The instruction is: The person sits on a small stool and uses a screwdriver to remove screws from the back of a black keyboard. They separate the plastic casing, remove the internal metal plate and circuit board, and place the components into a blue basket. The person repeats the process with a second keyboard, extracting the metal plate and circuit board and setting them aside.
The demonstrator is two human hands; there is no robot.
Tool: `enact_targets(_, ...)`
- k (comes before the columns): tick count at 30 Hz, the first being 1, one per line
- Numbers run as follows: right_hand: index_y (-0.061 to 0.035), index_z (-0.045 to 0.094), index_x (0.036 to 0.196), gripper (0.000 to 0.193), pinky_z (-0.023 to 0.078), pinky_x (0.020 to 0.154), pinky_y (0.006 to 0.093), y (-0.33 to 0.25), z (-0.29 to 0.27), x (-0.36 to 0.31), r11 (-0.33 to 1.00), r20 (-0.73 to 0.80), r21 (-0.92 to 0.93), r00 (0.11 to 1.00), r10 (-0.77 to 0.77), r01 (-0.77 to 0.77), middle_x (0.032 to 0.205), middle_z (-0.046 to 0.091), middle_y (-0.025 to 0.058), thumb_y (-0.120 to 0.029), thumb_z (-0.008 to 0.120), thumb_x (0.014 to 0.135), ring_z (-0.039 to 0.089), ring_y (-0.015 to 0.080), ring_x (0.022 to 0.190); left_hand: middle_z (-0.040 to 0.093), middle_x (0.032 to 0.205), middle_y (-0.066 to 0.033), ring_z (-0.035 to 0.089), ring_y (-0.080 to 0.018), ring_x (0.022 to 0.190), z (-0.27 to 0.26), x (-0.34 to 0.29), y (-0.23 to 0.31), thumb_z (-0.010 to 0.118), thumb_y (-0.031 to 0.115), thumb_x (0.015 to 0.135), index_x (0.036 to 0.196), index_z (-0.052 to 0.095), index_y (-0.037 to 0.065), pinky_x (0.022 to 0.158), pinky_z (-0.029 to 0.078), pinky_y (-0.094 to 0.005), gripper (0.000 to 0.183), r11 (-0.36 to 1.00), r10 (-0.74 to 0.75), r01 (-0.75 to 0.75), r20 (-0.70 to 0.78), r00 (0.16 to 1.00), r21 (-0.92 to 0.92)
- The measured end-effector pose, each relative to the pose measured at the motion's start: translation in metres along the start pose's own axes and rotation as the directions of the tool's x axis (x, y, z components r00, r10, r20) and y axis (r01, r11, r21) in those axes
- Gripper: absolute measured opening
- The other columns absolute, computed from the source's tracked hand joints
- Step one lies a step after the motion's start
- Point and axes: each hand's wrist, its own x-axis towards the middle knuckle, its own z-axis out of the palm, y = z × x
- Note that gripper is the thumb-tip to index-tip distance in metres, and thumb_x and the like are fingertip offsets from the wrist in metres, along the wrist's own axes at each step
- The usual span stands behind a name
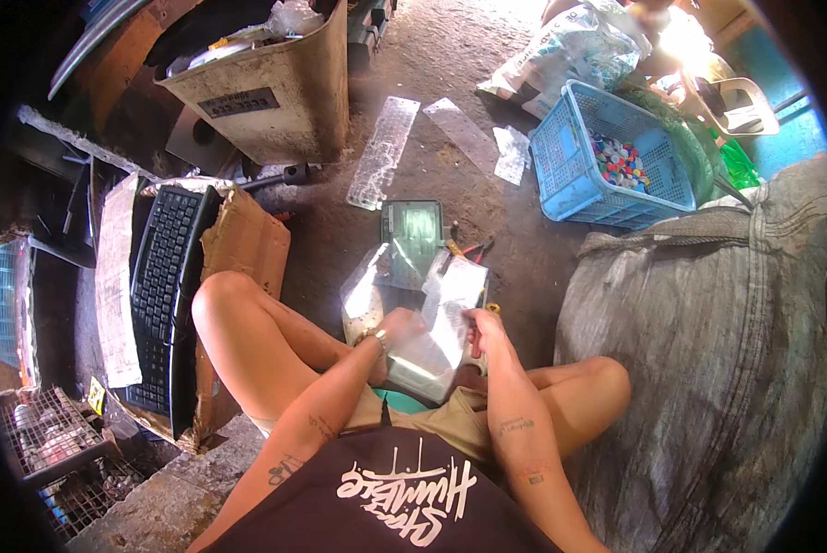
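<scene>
Glossy panel (448, 318) between my bent legs

My right grip (485, 332) is curled around the panel's right edge. My left grip (401, 326) is over its left side, blurred, so I cannot tell whether it holds anything. Just beyond, a dark-framed greenish rectangle (412, 226) lies on the floor (326, 240), clear plastic strips (384, 152) farther off. A black keyboard (166, 267) sits left.

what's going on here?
Someone seated on the ground has a flat panel in their lap. The left hand lies over it; the right hand is at its right edge, fingers curled. Whether either grips something is unclear. A clear sheet stands out at the panel's left. More clear strips lie on the floor ahead. A blue crate with colorful caps sits right, a black keyboard left.
</scene>
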Motion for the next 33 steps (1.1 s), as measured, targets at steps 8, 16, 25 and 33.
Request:
enact_targets(8,-0.0062,0.065,0.132,0.044,0.043,0.038,0.0249,-0.1,0.02,-0.08,0.867,-0.043,0.092,0.872,-0.487,0.489,0.098,0.071,0.0079,-0.035,0.071,0.099,0.051,0.0091,0.044,0.074,0.087,-0.0073,0.068,-0.0153,0.073,-0.154,0.055,0.104,0.073,0.039,0.098,0.107,0.072,0.002,0.064,0.054,-0.0356,0.038,0.965,0.033,-0.093,-0.234,0.972,-0.246)
enact_targets(16,-0.0048,0.07,0.12,0.031,0.039,0.04,0.0223,-0.104,0.036,-0.129,0.813,0.108,0.044,0.806,-0.582,0.581,0.089,0.069,0.0029,-0.028,0.068,0.101,0.051,0.0052,0.047,0.075,0.1,-0.0236,0.072,-0.036,0.1,-0.349,0.233,0.068,0.07,0.05,0.095,0.109,0.07,-0.005,0.086,0.055,-0.0459,0.056,0.987,0.118,-0.057,-0.434,0.893,0.151)
enact_targets(25,-0.0085,0.068,0.13,0.044,0.055,0.087,0.047,-0.044,0.065,-0.025,0.712,-0.028,-0.557,0.848,-0.53,0.427,0.117,0.07,0.0159,-0.031,0.074,0.093,0.07,0.0372,0.1,0.071,0.127,-0.0222,0.066,-0.0401,0.121,-0.351,0.318,-0.039,0.074,0.052,0.088,0.131,0.068,0.004,0.105,0.05,-0.0465,0.065,0.943,-0.117,0.271,-0.573,0.811,0.192)
enact_targets(33,-0.0122,0.04,0.156,0.081,0.054,0.096,0.0545,-0.014,0.126,0.016,0.417,0.136,-0.752,0.74,-0.659,0.51,0.156,0.035,0.0164,-0.031,0.081,0.088,0.059,0.0439,0.126,0.052,0.15,-0.0223,0.049,-0.0397,0.139,-0.283,0.299,0.017,0.089,0.05,0.072,0.138,0.055,0.006,0.111,0.045,-0.058,0.086,0.817,-0.188,0.52,-0.736,0.651,0.25)
